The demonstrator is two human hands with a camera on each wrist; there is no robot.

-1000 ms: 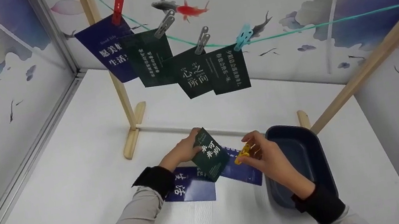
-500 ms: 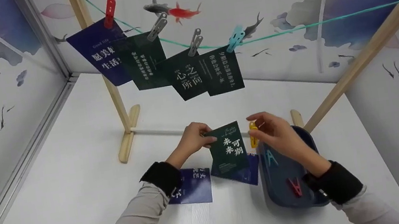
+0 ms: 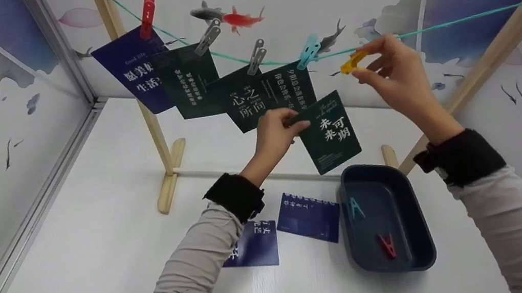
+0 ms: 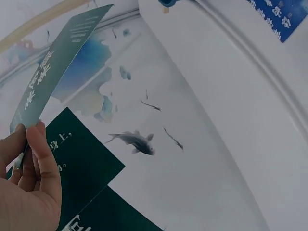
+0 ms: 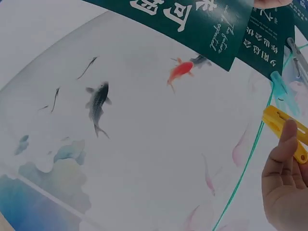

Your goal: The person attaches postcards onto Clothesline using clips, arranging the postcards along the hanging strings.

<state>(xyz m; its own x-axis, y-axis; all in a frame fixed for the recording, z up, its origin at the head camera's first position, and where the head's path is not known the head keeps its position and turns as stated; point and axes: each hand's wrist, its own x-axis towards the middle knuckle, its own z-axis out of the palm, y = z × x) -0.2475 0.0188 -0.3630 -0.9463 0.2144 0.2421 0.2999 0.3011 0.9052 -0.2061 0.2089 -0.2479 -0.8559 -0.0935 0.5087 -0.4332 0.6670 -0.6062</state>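
My left hand [image 3: 275, 134] pinches a dark green card [image 3: 329, 133] with white lettering by its edge, just below the hanging cards. In the left wrist view the thumb and fingers grip one end of that card [image 4: 60, 62]. My right hand [image 3: 398, 79] holds a yellow clothespin [image 3: 353, 62] between thumb and fingers, close to the green string [image 3: 459, 21] and right of the light blue clothespin [image 3: 309, 51]. The right wrist view shows the yellow clothespin [image 5: 284, 130] beside the string. One blue card [image 3: 126, 76] and several green cards [image 3: 187, 82] hang clipped on the string.
Wooden posts [image 3: 479, 80] hold the string at both ends. A dark blue tray [image 3: 420, 226] contains a teal clothespin [image 3: 355, 208] and a red clothespin [image 3: 387, 245]. Two blue cards [image 3: 310, 216] lie on the white table [image 3: 98, 233] left of the tray.
Both hands have risen from the table towards the string, the left carrying the green card and the right the yellow clothespin. The tray and the cards on the table show more fully.
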